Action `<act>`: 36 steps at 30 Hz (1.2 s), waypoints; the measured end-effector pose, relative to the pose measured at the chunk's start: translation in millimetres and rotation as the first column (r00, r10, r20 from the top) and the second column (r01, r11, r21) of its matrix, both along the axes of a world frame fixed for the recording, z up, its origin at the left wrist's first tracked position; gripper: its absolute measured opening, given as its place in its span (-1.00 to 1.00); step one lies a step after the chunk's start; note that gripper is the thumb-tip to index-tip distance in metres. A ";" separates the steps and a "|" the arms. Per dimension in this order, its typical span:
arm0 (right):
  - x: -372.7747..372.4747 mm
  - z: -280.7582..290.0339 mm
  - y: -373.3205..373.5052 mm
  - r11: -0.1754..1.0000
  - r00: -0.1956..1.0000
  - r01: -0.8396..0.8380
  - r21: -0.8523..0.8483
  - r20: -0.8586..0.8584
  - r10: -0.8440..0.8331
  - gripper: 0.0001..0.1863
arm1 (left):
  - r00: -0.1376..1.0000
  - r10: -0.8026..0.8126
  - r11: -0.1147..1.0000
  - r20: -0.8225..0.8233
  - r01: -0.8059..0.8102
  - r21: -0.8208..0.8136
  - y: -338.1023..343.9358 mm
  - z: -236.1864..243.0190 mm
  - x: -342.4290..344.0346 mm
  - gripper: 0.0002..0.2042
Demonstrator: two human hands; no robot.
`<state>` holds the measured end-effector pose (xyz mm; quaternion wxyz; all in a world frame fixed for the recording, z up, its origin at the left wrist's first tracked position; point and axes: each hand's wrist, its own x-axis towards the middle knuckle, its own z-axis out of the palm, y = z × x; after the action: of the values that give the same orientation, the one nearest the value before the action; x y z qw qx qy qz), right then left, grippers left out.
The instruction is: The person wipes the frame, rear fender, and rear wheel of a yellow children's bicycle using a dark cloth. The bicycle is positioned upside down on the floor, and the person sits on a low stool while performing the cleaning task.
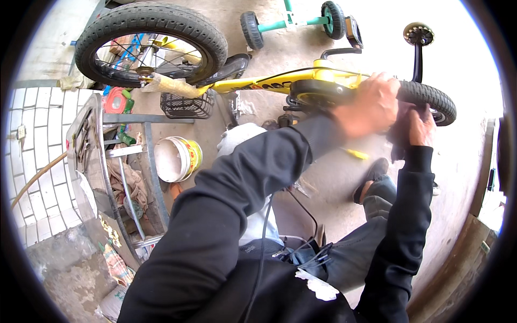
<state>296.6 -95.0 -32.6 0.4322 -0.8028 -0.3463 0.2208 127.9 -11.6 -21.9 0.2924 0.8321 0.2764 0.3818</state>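
Note:
A small yellow bicycle [253,85] is turned upside down in front of me, its wheels raised. At its rear end my left hand [371,105] is curled beside the yellow frame and the rear tyre [428,97]; motion blurs it, and what lies within its fingers is hidden. Just below that tyre, my right hand [421,126] is closed on a dark cloth [399,132], with the fingertips close to the rubber. The cloth hangs down between my two hands. The large front wheel [215,40] rises at the far left, above a black wire basket [186,106].
A turquoise axle with small training wheels [251,29] lies beyond the bicycle. To the left stand a metal-framed bench [148,161] with tools and rags and a white-yellow bucket [172,159]. A yellow piece [356,154] lies on the floor near my foot. Pedals stick up.

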 end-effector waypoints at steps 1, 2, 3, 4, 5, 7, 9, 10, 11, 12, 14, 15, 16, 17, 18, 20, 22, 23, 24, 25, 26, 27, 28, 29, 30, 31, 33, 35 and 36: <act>-18.3 22.6 1.4 0.987 0.992 -0.128 -0.094 -0.008 0.127 -0.71 | 0.998 0.000 0.998 -0.057 0.003 0.060 0.1 -0.4 -5.0 -0.81; -31.9 40.2 1.9 0.949 0.967 -0.256 -0.185 -0.029 0.255 -0.71 | 0.998 -0.001 1.000 -0.069 0.000 -0.019 4.6 -9.2 -3.0 -0.81; -27.5 28.9 -1.8 0.937 0.930 -0.322 -0.134 0.142 0.340 -0.70 | 0.998 -0.008 0.995 -0.069 0.001 -0.101 9.0 -17.9 1.8 -0.82; -15.0 10.6 -7.1 0.928 0.898 -0.353 -0.119 0.234 0.372 -0.69 | 0.992 -0.004 0.997 -0.127 -0.005 -0.075 8.4 -18.4 5.5 -0.79; -5.8 -8.7 -8.0 0.912 0.854 -0.399 -0.099 0.321 0.409 -0.68 | 0.992 -0.037 0.999 -0.122 0.033 -0.038 11.3 -21.7 3.5 -0.75; -3.2 -15.4 -6.9 0.920 0.788 -0.352 -0.174 0.476 0.391 -0.67 | 0.992 -0.010 0.999 -0.126 0.016 0.044 13.3 -22.9 -0.5 -0.70; -20.1 5.2 -9.4 0.934 0.714 -0.239 -0.267 0.603 0.355 -0.71 | 0.975 0.015 0.999 -0.221 -0.024 -0.037 11.8 -7.1 -3.0 -0.74; -27.8 23.1 -10.3 0.938 0.734 -0.223 -0.267 0.587 0.342 -0.75 | 0.963 0.047 0.994 -0.266 -0.072 -0.083 14.3 -6.6 -2.7 -0.76; -26.8 29.8 -9.9 0.923 0.802 -0.249 -0.294 0.471 0.367 -0.73 | 0.962 0.041 0.995 -0.269 -0.064 -0.075 17.7 -7.8 -4.0 -0.75; -27.6 32.1 -14.1 0.939 0.774 -0.227 -0.256 0.538 0.334 -0.73 | 0.962 0.036 0.996 -0.272 -0.057 -0.068 19.3 -8.7 -3.1 -0.74; -27.1 34.8 -18.4 0.944 0.804 -0.239 -0.229 0.499 0.324 -0.73 | 0.943 0.044 0.994 -0.329 -0.074 -0.079 15.7 0.3 -1.2 -0.69; -27.4 36.4 -21.7 0.944 0.800 -0.266 -0.195 0.502 0.329 -0.76 | 0.927 0.051 0.992 -0.372 -0.091 -0.090 12.7 4.0 2.7 -0.65; -31.3 38.4 -23.6 0.941 0.797 -0.299 -0.156 0.502 0.336 -0.78 | 0.946 0.063 0.996 -0.319 -0.080 -0.043 12.6 2.2 2.9 -0.64; -35.3 41.1 -26.2 0.936 0.793 -0.331 -0.117 0.503 0.343 -0.77 | 0.962 0.070 0.997 -0.264 -0.072 0.005 13.6 -0.8 2.4 -0.63; -39.8 45.8 -29.6 0.903 0.789 -0.414 -0.112 0.451 0.417 -0.81 | 0.976 0.075 0.997 -0.207 -0.065 0.052 14.7 -3.1 2.3 -0.61; -47.2 50.2 -37.7 0.785 0.726 -0.601 -0.153 0.306 0.616 -0.85 | 0.970 0.043 0.997 -0.238 -0.028 0.066 17.2 -0.5 3.3 -0.61; -54.8 42.5 -41.2 0.728 0.647 -0.652 -0.212 0.344 0.680 -0.91 | 0.941 0.026 1.000 -0.337 -0.028 0.001 19.5 2.5 2.9 -0.62; -54.7 42.4 -41.8 0.741 0.693 -0.630 -0.233 0.262 0.672 -0.91 | 0.919 0.048 0.999 -0.392 -0.039 0.030 21.1 3.5 3.3 -0.64; -52.6 42.9 -41.7 0.751 0.734 -0.609 -0.254 0.178 0.656 -0.91 | 0.891 0.033 0.999 -0.453 -0.041 -0.008 21.3 5.9 1.2 -0.64; -46.6 43.6 -41.4 0.780 0.772 -0.589 -0.212 0.139 0.621 -0.91 | 0.857 0.040 0.999 -0.514 -0.044 0.004 23.3 5.0 -0.3 -0.64; -40.8 44.4 -41.8 0.825 0.829 -0.543 -0.155 0.056 0.556 -0.89 | 0.819 0.048 0.999 -0.572 -0.047 0.017 25.8 4.0 -1.5 -0.64; -35.7 42.0 -42.7 0.910 0.911 -0.409 -0.073 -0.081 0.403 -0.86 | 0.797 0.020 0.996 -0.603 -0.069 -0.058 27.8 4.2 -1.4 -0.61; -29.9 39.1 -42.4 0.963 0.955 -0.268 -0.012 -0.133 0.264 -0.83 | 0.816 0.010 0.996 -0.578 -0.058 -0.064 30.0 4.1 -2.0 -0.60; -23.9 39.0 -42.2 0.988 0.976 -0.148 0.036 -0.156 0.151 -0.79 | 0.834 0.000 0.996 -0.551 -0.047 -0.070 32.2 3.7 -2.9 -0.59; -19.0 40.6 -41.1 0.995 0.996 -0.066 0.077 -0.061 0.070 -0.78 | 0.851 -0.010 0.997 -0.525 -0.035 -0.076 33.9 3.1 -3.9 -0.57; -14.2 42.1 -40.1 0.993 0.999 0.018 0.118 0.032 -0.022 -0.78 | 0.895 -0.008 0.997 -0.446 -0.026 -0.071 33.2 2.8 -3.7 -0.55; -1.5 34.6 -35.4 0.953 0.988 0.152 0.262 -0.023 -0.151 -0.76 | 0.919 0.003 0.999 -0.394 -0.017 -0.031 29.0 3.6 -1.6 -0.58; 6.1 27.0 -32.6 0.923 0.975 0.182 0.339 -0.181 -0.126 -0.75 | 0.924 0.031 0.999 -0.382 -0.023 0.025 22.6 6.1 1.4 -0.62; 8.1 19.9 -31.3 0.899 0.960 0.175 0.400 -0.274 -0.065 -0.74 | 0.921 0.044 0.998 -0.387 -0.023 0.058 19.4 9.2 2.8 -0.63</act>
<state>304.7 -126.3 -12.7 0.6485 -0.6757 -0.2770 0.2146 130.7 7.7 -12.7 0.2035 0.8937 0.3328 0.2217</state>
